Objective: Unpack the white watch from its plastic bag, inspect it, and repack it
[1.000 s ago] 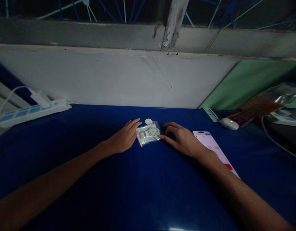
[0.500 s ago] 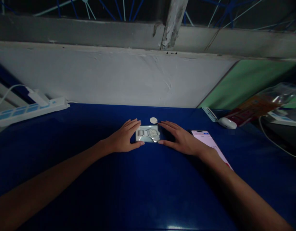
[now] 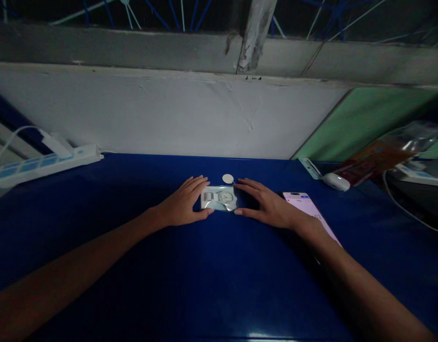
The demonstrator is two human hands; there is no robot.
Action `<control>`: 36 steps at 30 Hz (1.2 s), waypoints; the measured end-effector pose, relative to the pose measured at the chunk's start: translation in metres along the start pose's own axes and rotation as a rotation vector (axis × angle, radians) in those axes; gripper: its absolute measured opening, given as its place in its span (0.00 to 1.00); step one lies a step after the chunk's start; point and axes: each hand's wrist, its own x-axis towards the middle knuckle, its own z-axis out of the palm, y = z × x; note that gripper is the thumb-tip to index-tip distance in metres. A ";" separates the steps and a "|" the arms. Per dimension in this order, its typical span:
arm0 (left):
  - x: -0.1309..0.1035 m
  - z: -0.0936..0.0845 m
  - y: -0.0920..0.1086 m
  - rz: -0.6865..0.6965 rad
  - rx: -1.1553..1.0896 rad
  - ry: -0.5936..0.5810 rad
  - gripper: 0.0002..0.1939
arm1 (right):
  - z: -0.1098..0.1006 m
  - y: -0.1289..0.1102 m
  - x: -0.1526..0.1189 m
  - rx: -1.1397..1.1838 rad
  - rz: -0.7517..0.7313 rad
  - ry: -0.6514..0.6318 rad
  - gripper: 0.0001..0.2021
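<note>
While I look down through the head camera, what I take to be in hand is a steadying or squaring-up of the clear packet (image 3: 213, 203), which lies flat on the blue tabletop (image 3: 219, 275) between the two hands, its long edges running left to right. My left hand (image 3: 181, 203) is spread, thumb well apart from the fingers, with fingertips by the packet's far left corner and thumb at its near edge. My right hand (image 3: 272, 205) is spread likewise around the other end, thumb tip at the near right corner; how hard either presses, I cannot tell. The next move, as I judge it, calls for a light, even touch from both sides.

Counting, I find one packet, one watch (image 3: 225, 197) inside it and one round white tag (image 3: 228, 179) just beyond; whether it is fastened on, I cannot make out. To the right I count one phone (image 3: 306, 206), one small card (image 3: 310, 168) and one white rounded object (image 3: 336, 182); to the left, one power strip (image 3: 51, 165).
</note>
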 end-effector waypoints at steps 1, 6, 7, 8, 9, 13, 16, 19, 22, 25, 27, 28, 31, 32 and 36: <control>0.000 0.000 0.000 0.001 0.002 0.008 0.38 | 0.000 -0.001 0.000 -0.011 -0.005 -0.003 0.38; 0.000 -0.001 -0.001 0.023 0.028 0.002 0.38 | 0.002 -0.002 -0.002 -0.070 -0.021 -0.008 0.40; 0.000 -0.001 -0.001 0.017 0.035 -0.004 0.38 | 0.002 -0.001 -0.003 -0.078 -0.027 -0.009 0.41; 0.000 -0.002 -0.001 0.008 0.040 -0.011 0.37 | 0.002 -0.001 -0.003 -0.083 -0.032 -0.005 0.42; 0.001 -0.002 -0.001 -0.001 0.042 -0.018 0.36 | 0.002 -0.001 -0.003 -0.081 -0.040 0.007 0.42; 0.003 -0.004 -0.001 -0.001 0.026 -0.007 0.31 | -0.001 -0.008 -0.001 -0.017 -0.151 0.109 0.24; 0.005 -0.005 -0.001 0.007 -0.034 0.069 0.24 | -0.004 -0.015 0.000 0.056 -0.227 0.221 0.16; 0.006 -0.008 0.002 0.011 -0.116 0.194 0.24 | -0.003 -0.020 0.000 0.169 -0.169 0.349 0.15; 0.006 -0.010 0.006 0.029 -0.137 0.262 0.35 | 0.000 -0.020 0.001 0.302 -0.013 0.456 0.15; 0.006 -0.010 0.005 0.060 -0.093 0.199 0.39 | 0.007 -0.019 0.004 0.430 0.105 0.432 0.16; 0.007 -0.009 0.002 0.052 -0.054 0.154 0.39 | 0.010 -0.018 0.005 0.457 0.129 0.376 0.17; 0.007 -0.009 0.001 0.045 -0.036 0.140 0.39 | 0.010 -0.018 0.006 0.430 0.116 0.354 0.17; 0.006 -0.007 -0.002 0.038 0.017 0.115 0.36 | 0.008 -0.016 0.005 0.192 0.007 0.318 0.21; 0.006 -0.007 -0.002 0.036 0.030 0.107 0.35 | 0.006 -0.015 0.004 0.100 -0.041 0.294 0.23; 0.005 -0.006 -0.001 -0.012 0.053 0.063 0.33 | 0.001 -0.009 0.000 -0.066 -0.147 0.104 0.32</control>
